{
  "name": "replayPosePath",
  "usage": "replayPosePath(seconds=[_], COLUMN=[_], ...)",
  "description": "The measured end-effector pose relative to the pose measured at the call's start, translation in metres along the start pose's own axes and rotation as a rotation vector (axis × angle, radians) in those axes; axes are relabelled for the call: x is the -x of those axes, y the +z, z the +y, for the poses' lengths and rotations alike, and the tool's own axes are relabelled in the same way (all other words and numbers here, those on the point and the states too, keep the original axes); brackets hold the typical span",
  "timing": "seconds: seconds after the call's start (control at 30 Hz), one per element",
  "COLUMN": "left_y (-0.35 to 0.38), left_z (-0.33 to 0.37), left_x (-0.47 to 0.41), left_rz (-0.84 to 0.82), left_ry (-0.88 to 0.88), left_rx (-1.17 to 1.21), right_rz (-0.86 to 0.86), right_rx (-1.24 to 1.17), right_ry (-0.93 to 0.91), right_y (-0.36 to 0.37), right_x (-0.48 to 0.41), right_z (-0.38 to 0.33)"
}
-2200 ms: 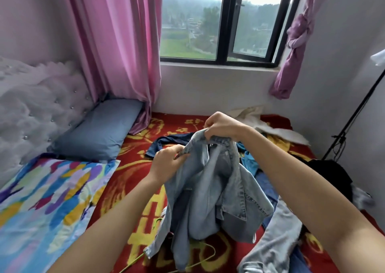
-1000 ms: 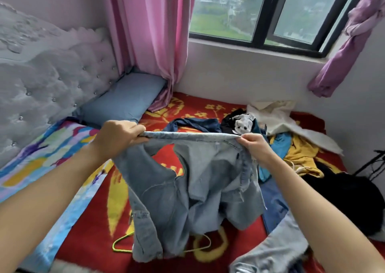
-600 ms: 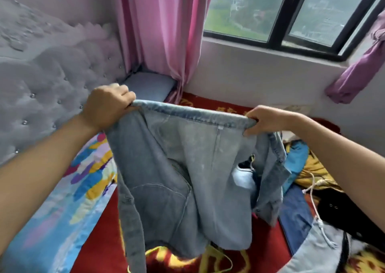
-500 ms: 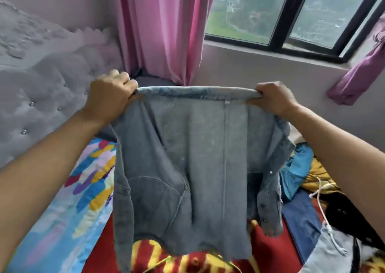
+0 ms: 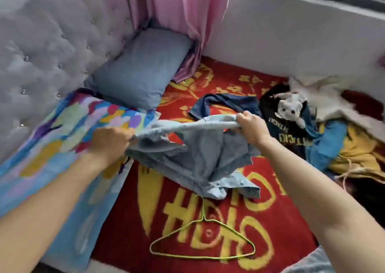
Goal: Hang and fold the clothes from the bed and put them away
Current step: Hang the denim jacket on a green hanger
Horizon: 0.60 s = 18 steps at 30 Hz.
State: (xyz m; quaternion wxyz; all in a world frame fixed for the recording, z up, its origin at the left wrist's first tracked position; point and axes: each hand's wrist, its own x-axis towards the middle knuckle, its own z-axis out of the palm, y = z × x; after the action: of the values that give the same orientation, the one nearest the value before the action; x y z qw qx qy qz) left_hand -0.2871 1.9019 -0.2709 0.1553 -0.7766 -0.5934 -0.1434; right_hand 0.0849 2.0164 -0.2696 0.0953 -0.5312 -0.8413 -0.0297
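Note:
A light blue denim jacket (image 5: 198, 158) is stretched between my hands low over the red and yellow bed cover (image 5: 208, 227). My left hand (image 5: 111, 142) grips one end of its top edge, and my right hand (image 5: 251, 130) grips the other end. The jacket's lower part lies bunched on the cover. A thin green wire hanger (image 5: 205, 241) lies flat on the cover just in front of the jacket, its hook reaching under the hem. A heap of other clothes (image 5: 302, 131) sits to the right: dark blue, black with a white print, teal, yellow and white pieces.
A grey-blue pillow (image 5: 141, 72) leans against the tufted grey headboard (image 5: 52, 47) at the back left. A multicoloured quilt (image 5: 52, 147) covers the left side of the bed. A pink curtain (image 5: 177, 12) hangs behind the pillow, under the window wall (image 5: 291, 33).
The jacket, held up and spread open at chest height half a second ago, has come down onto the bed cover. Both hands dropped with it and keep their grip; my view tilted downward.

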Motion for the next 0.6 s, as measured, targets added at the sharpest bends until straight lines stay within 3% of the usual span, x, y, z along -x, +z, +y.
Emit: replayPosePath(seconds=[0.1, 0.2, 0.27, 0.4, 0.6], left_y=[0.049, 0.088, 0.104, 0.129, 0.122], left_z=[0.035, 0.074, 0.095, 0.109, 0.112], left_x=[0.054, 0.089, 0.110, 0.149, 0.171], left_rz=[-0.269, -0.533, -0.622, -0.606, -0.333], left_ry=[-0.062, -0.021, -0.029, -0.141, -0.160], left_rx=[0.026, -0.038, -0.026, 0.075, 0.054], right_rz=[-0.483, -0.651, -0.747, -0.958, -0.926], right_rx=[-0.170, -0.302, -0.300, -0.309, -0.273], right_ry=[0.295, 0.446, 0.496, 0.504, 0.536], right_y=[0.100, 0.169, 0.200, 0.252, 0.304], right_x=[0.059, 0.129, 0.170, 0.227, 0.237], right_z=[-0.014, -0.029, -0.039, -0.056, -0.072])
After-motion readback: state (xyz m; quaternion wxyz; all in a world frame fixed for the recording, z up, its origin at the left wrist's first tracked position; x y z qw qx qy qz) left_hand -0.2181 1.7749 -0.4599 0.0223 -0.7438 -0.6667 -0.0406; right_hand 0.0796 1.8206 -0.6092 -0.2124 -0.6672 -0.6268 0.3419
